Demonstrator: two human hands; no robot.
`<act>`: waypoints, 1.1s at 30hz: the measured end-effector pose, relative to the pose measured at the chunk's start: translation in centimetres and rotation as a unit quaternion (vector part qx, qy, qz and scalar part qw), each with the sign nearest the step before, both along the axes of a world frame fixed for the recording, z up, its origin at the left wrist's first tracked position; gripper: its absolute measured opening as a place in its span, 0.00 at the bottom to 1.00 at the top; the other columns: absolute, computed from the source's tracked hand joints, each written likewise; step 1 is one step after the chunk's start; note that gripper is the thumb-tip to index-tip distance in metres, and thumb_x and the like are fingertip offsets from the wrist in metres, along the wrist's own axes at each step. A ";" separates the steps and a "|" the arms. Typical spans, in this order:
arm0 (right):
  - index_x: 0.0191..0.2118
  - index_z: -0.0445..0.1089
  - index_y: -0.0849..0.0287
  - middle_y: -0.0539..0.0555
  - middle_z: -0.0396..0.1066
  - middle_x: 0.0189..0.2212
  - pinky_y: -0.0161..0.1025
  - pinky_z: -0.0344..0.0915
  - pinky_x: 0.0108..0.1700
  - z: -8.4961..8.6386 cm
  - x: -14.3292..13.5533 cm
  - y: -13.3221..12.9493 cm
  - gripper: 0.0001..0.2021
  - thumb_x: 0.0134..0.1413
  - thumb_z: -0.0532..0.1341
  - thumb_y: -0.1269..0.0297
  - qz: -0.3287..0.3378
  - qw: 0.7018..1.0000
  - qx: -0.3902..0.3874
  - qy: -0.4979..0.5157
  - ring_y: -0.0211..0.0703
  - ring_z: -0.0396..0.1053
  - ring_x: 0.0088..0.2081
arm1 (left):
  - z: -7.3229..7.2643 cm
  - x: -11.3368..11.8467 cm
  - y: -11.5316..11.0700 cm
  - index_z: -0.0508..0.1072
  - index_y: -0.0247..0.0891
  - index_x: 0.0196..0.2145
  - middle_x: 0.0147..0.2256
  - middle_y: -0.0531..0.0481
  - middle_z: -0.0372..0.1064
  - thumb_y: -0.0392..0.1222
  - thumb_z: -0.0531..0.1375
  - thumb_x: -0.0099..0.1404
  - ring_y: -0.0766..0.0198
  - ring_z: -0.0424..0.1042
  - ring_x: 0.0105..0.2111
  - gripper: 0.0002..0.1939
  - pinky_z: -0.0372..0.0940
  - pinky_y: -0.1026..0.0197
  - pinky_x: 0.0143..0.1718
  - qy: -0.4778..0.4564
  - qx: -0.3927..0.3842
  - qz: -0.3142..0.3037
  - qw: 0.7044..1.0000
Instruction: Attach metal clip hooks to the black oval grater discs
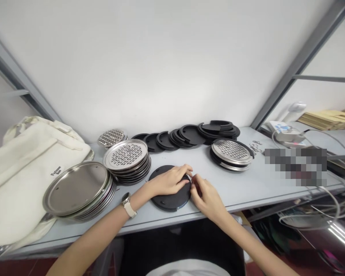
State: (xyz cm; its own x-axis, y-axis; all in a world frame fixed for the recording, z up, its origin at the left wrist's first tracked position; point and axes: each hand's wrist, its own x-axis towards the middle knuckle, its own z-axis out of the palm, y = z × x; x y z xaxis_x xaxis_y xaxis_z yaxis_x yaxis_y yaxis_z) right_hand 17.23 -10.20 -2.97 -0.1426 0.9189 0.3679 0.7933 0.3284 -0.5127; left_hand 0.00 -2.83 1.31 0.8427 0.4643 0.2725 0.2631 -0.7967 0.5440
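Note:
A round black plastic disc [168, 201] lies on the table in front of me. My left hand [171, 180] rests on top of it, fingers stretched toward its right edge. At that edge my right hand [204, 193] has its thumb and fingers pinched together. Something small and shiny shows between the two hands, too small to name. Left of the disc stands a stack of round metal grater plates [126, 155]. Nearer me is a stack of plain round metal plates [77, 188]. To the right, more grater plates [231, 151] are piled with black rims.
Several black discs and rings [192, 135] line the wall. Another small grater stack [112, 137] stands at the back left. A cream cloth bag [31, 165] covers the left end. Small metal loops [256, 146], a white device [286, 132] and cables lie to the right.

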 end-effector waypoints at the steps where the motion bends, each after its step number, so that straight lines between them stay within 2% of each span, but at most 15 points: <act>1: 0.33 0.57 0.56 0.52 0.66 0.26 0.38 0.58 0.31 0.0 -0.1 0.0 0.05 0.61 0.49 0.67 -0.002 1.000 0.009 -0.011 0.43 0.63 0.29 | 0.0 0.0 -0.1 0.56 0.36 0.52 0.48 0.41 0.65 0.33 0.52 0.68 0.58 0.65 0.51 0.15 0.60 0.54 0.53 0.001 0.004 -0.002 1.000; 11: 0.34 0.59 0.58 0.52 0.65 0.24 0.37 0.58 0.28 -0.9 -0.3 0.3 0.07 0.63 0.48 0.66 -0.011 0.997 0.071 -0.036 0.43 0.63 0.25 | -0.2 -0.1 0.0 0.56 0.39 0.52 0.48 0.42 0.65 0.33 0.52 0.67 0.57 0.66 0.50 0.16 0.61 0.53 0.52 0.005 0.013 -0.002 1.000; 23: 0.36 0.59 0.58 0.54 0.67 0.26 0.40 0.60 0.33 -1.3 -0.2 0.3 0.07 0.64 0.47 0.66 -0.008 0.997 0.059 -0.042 0.45 0.65 0.29 | 0.0 0.3 -0.2 0.59 0.38 0.48 0.44 0.44 0.66 0.33 0.52 0.68 0.57 0.67 0.46 0.11 0.61 0.55 0.50 0.036 0.080 0.004 0.996; 33: 0.34 0.56 0.56 0.50 0.66 0.25 0.36 0.58 0.31 -1.2 -0.3 0.7 0.05 0.62 0.49 0.66 -0.022 0.999 0.028 -0.004 0.43 0.65 0.28 | 0.1 0.4 -0.3 0.62 0.37 0.46 0.41 0.46 0.66 0.33 0.51 0.69 0.58 0.66 0.43 0.08 0.61 0.56 0.49 0.046 0.115 0.000 0.992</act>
